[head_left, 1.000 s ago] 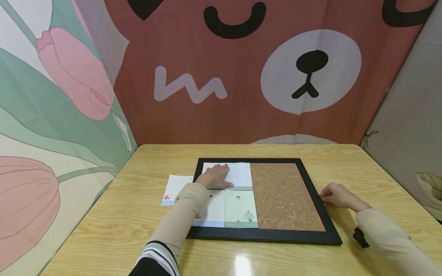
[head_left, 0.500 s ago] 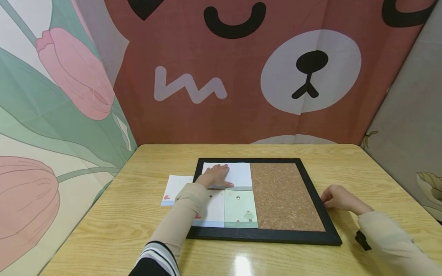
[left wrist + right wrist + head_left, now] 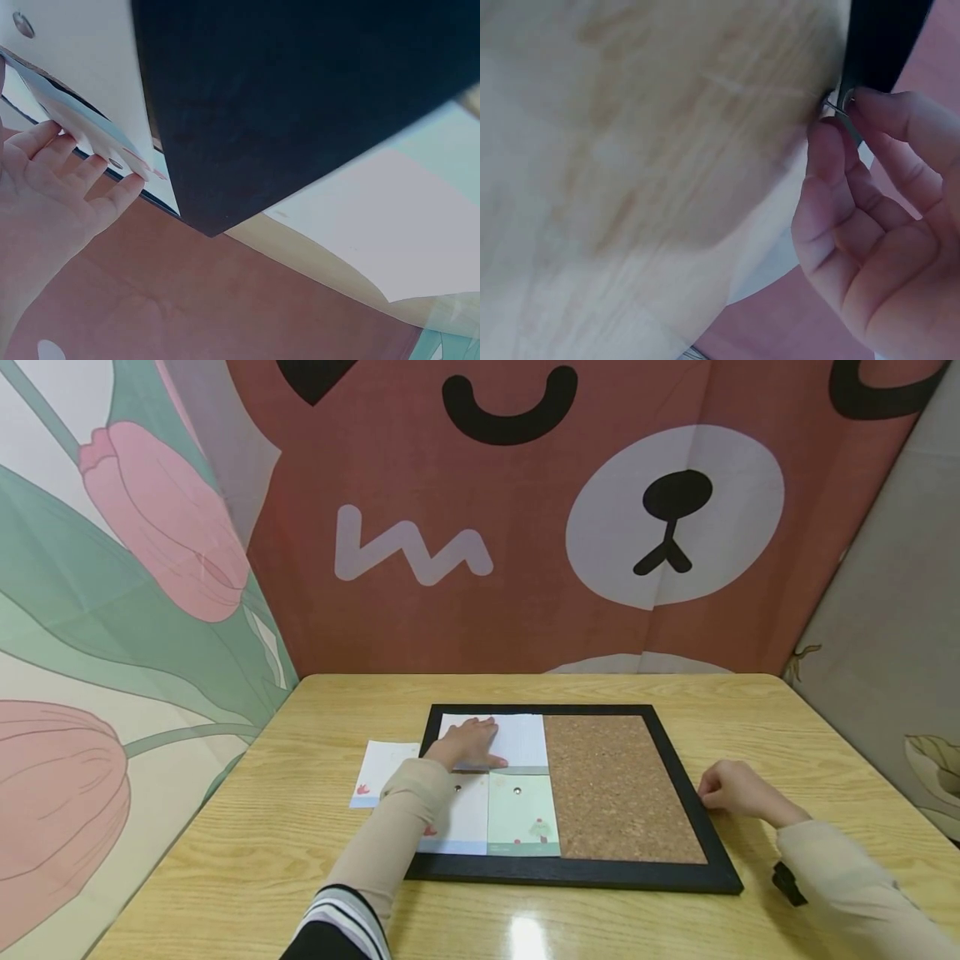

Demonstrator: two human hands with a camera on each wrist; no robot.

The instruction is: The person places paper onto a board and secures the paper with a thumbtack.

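My left hand (image 3: 467, 745) lies with fingers spread on white paper (image 3: 521, 739) at the upper left of a black-framed cork board (image 3: 615, 785). In the left wrist view its fingertips touch the paper beside a metal thumbtack (image 3: 115, 163). Below it are a white note sheet (image 3: 468, 814) and a pale green note sheet (image 3: 525, 818), each with a round tack near its top. Outside the frame's right side, my right hand (image 3: 738, 789) pinches a small shiny thumbtack (image 3: 845, 97) between thumb and finger, close to the black frame and the tabletop.
A loose white note sheet (image 3: 382, 768) with a red print lies left of the board, its right edge against the frame. The board's right half is bare cork. A wooden table (image 3: 247, 860) carries everything, and a bear-print cloth (image 3: 480, 527) hangs behind it.
My right hand has shifted very slightly to the right, away from the frame's edge. The left hand and the sheets stay where they were.
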